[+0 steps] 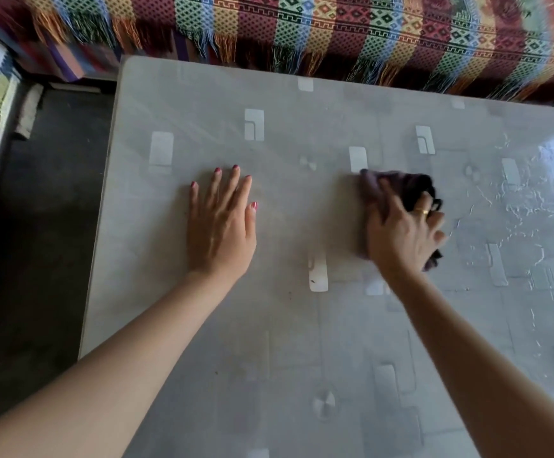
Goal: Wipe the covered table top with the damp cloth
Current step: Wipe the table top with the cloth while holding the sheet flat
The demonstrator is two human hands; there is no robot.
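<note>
Pale grey table cover (203,375) with white rectangles, dark purple-black cloth (411,188), multicoloured striped diamond-patterned throw (335,31)

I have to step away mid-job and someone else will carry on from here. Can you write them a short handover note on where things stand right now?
Left hand: flat on the table cover, fingers spread, holding nothing, apparently steadying it.
Right hand: pressed on the dark cloth, bunched under the fingers, near the middle of the table.
Done: the cover to the right of the cloth shines with wet streaks, so that side looks wiped.
Left: the left and near parts look dull and dry, with a few small specks near the white patch between the hands. Wipe toward the left edge and the near edge.
</note>
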